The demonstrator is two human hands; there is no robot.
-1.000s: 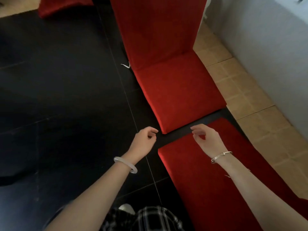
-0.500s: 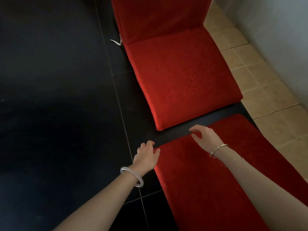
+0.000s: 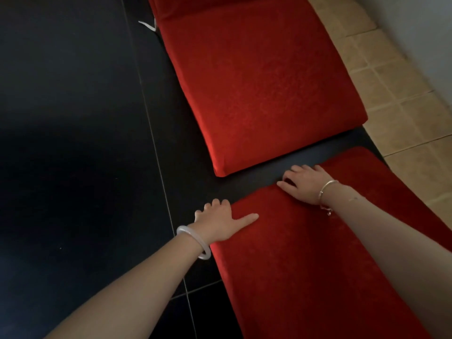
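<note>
Underneath, black surface (image 3: 73, 118): largest area in view, filling the left half; matte, crossed by thin pale seams. The near red cushion (image 3: 318, 265) and the far red cushion (image 3: 264, 94) both lie on it, and a dark strip of it shows between them.
Near red cushion: long pad running from the lower right of the view up to the middle, lying flat. Its far short edge faces the far red cushion without touching it. The left hand (image 3: 216, 222) and the right hand (image 3: 305, 183) both sit on this far edge.
Far red cushion: squarish pad lying flat beyond the dark strip, set at the same slant. A second red pad (image 3: 208, 2) meets it along a fold at the top of the view.
Tiled floor (image 3: 403, 113): beige square tiles to the right of both cushions.
Wall (image 3: 425, 33): pale, upper right corner, bordering the tiles.
Left hand: at the left far corner of the near red cushion. Its fingers curl down over the corner's edge and the thumb (image 3: 247, 218) lies straight on the top face, pointing right, so the hand is clamped on the pad.
Right hand: further right along the same edge, palm on the top face, fingers bent over the edge toward the dark strip, gripping the pad.
White bangle (image 3: 195, 242): thick ring round the left wrist.
Silver bracelet (image 3: 326, 189): thin band round the right wrist.
White tag (image 3: 148, 25): small strip at the left rear corner of the far red cushion, resting on the black surface; any print on it is too small to read.
</note>
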